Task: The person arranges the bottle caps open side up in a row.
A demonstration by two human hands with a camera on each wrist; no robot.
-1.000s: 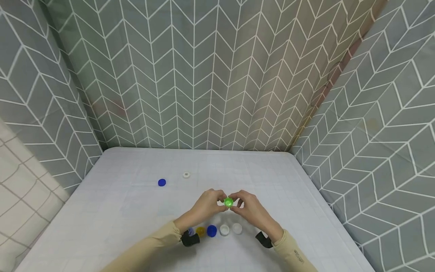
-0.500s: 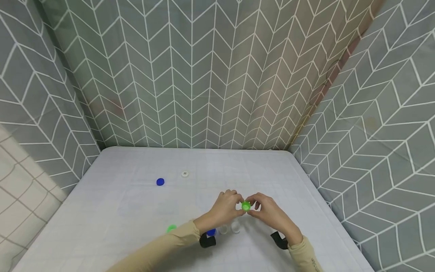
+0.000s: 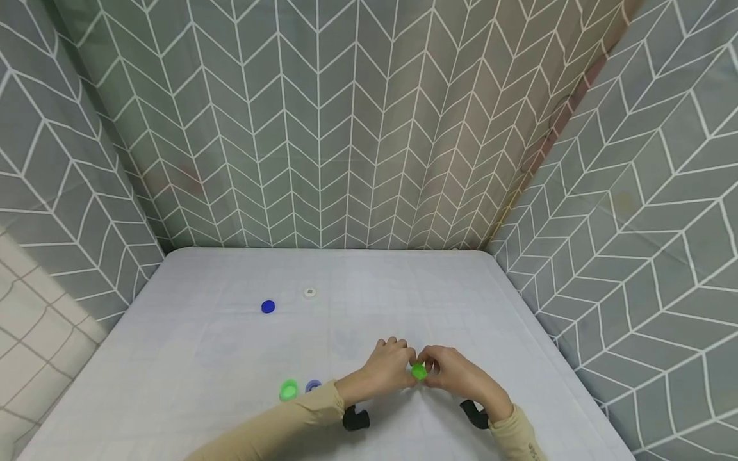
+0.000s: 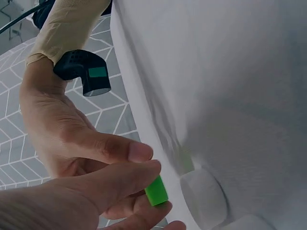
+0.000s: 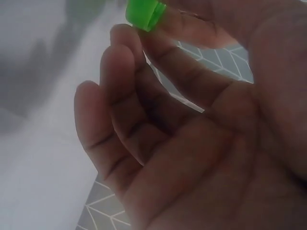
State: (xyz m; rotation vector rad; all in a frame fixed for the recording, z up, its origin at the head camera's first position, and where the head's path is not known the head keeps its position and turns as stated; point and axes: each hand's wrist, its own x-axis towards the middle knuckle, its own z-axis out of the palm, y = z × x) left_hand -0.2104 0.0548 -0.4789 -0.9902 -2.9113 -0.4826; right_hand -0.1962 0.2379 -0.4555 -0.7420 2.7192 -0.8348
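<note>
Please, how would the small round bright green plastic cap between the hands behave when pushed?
The bright green plastic cap is likely stiff: no bending shows between the left hand and right hand. It may be slippery, as its side looks smooth in the right wrist view. On edge, it could roll, given its round outline.

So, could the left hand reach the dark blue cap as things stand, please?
Probably not right now: the left hand pinches the green cap, though nothing visible lies between that hand and the dark blue cap.

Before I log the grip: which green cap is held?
The green cap pinched between left hand and right hand; the other green cap lies on the table.
</note>
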